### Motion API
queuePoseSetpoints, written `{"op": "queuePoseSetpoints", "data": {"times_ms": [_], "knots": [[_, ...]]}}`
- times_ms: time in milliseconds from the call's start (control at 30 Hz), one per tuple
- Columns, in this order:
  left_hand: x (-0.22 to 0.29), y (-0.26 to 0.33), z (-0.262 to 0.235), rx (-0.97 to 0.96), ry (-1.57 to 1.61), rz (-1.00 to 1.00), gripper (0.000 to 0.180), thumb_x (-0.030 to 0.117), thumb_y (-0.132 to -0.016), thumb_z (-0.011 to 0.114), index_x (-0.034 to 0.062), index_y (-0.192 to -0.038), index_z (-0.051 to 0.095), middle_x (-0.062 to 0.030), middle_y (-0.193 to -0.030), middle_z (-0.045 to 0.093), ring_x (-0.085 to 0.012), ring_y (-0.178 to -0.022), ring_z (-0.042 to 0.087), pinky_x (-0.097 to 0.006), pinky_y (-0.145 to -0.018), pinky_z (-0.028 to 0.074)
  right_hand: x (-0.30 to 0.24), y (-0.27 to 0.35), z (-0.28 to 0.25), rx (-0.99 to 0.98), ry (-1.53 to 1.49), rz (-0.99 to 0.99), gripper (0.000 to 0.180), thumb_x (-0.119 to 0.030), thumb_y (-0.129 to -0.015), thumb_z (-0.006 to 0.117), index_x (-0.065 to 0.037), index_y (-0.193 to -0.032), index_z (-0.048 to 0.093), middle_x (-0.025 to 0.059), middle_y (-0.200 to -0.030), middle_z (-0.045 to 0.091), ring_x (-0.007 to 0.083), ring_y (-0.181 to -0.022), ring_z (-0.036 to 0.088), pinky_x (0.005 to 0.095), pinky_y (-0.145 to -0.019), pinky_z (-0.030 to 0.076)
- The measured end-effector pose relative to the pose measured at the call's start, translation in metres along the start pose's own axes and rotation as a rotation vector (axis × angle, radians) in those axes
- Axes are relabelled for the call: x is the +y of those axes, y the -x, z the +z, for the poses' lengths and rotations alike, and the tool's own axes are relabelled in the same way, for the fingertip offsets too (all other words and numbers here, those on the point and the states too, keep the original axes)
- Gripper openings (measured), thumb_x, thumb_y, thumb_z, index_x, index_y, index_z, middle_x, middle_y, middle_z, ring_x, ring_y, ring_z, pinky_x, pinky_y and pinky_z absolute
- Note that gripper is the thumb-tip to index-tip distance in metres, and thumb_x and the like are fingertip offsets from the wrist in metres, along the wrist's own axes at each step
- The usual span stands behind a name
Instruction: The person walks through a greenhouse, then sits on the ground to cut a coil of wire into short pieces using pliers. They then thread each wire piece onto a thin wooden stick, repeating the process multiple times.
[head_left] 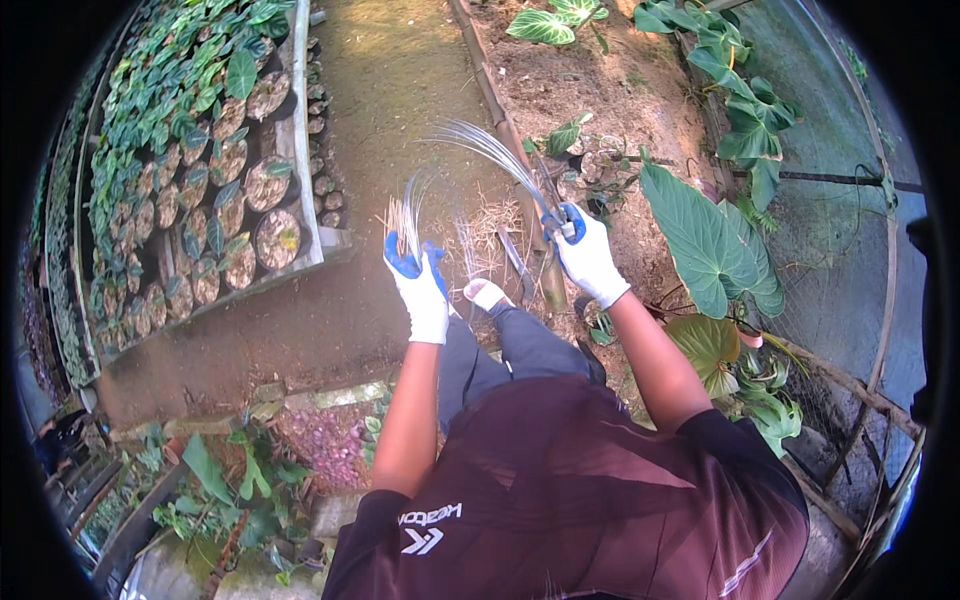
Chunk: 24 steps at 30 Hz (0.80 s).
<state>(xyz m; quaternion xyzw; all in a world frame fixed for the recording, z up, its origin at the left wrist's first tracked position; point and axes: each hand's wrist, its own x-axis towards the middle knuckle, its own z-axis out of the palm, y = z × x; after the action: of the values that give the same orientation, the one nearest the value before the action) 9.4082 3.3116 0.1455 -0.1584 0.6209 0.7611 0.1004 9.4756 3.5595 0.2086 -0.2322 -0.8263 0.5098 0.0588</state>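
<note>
I am standing over a dirt path (400, 90), packed brown and faintly mossy, running from the middle of the view toward twelve o'clock. At nine to eleven o'clock a long raised bed (300, 150) with a pale edge is holding many round pots of dark heart-shaped leaves, too many to count. At one o'clock a soil bed (590, 90) is lying behind a thin border; along its three o'clock side broad green leaves are spreading, the biggest leaf (705, 240) smooth, veined and heart-shaped.

My two hands are wearing white knit gloves with blue coated fingertips. My right hand (585, 255), at about one o'clock from centre, is clenching around one bunch of long thin strands (495, 150), which are arching up and leftward in a blurred, pale sweep. My left hand (420, 285), near centre, is gripping a second, shorter tuft of straw-coloured strands (405, 215) standing upright. Between the hands, dry straw litter (490, 225) is lying scattered on the ground beside my one visible foot (487, 294).
</note>
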Motion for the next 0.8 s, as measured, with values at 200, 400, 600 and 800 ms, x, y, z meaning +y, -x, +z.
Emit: {"op": "queuePoseSetpoints", "data": {"times_ms": [200, 400, 600, 800], "knots": [[-0.111, -0.083, -0.042, -0.014, -0.091, -0.301, 0.031, 0.005, -0.106, 0.05, 0.0068, -0.133, 0.065, 0.0013, -0.083, 0.064, -0.0035, -0.063, 0.051, -0.023, -0.055, 0.04, 0.029, 0.015, -0.008, 0.252, -0.136, 0.316, 0.016, -0.006, -0.098, 0.067, -0.001, -0.113, 0.064, 0.0015, -0.084, 0.069, 0.0068, -0.068, 0.06, 0.025, -0.061, 0.049], [-0.191, -0.123, -0.056, -0.078, -0.219, -0.364, 0.025, 0.007, -0.107, 0.05, -0.0004, -0.126, 0.064, 0.001, -0.079, 0.057, -0.0072, -0.066, 0.055, -0.022, -0.059, 0.049, 0.098, 0.07, -0.004, 0.341, -0.196, 0.566, 0.013, -0.003, -0.102, 0.06, -0.003, -0.115, 0.064, -0.0019, -0.082, 0.065, 0.0021, -0.061, 0.049, 0.0224, -0.052, 0.038], [-0.204, -0.129, -0.029, -0.197, -0.152, -0.281, 0.026, 0.014, -0.108, 0.054, 0.0035, -0.129, 0.067, -0.002, -0.085, 0.063, -0.0097, -0.072, 0.06, -0.026, -0.067, 0.053, 0.145, 0.121, -0.018, 0.327, -0.208, 0.653, 0.009, -0.004, -0.102, 0.06, -0.005, -0.112, 0.06, -0.0016, -0.079, 0.063, 0.0033, -0.06, 0.05, 0.0228, -0.052, 0.04], [-0.179, -0.144, -0.021, -0.114, -0.172, -0.319, 0.036, 0.029, -0.107, 0.061, 0.0032, -0.132, 0.062, -0.0073, -0.104, 0.072, -0.0172, -0.087, 0.07, -0.033, -0.079, 0.055, 0.169, 0.108, -0.04, 0.344, -0.295, 0.7, 0.008, -0.007, -0.103, 0.062, -0.005, -0.11, 0.06, -0.002, -0.078, 0.063, 0.0038, -0.06, 0.051, 0.0237, -0.053, 0.041]]}}
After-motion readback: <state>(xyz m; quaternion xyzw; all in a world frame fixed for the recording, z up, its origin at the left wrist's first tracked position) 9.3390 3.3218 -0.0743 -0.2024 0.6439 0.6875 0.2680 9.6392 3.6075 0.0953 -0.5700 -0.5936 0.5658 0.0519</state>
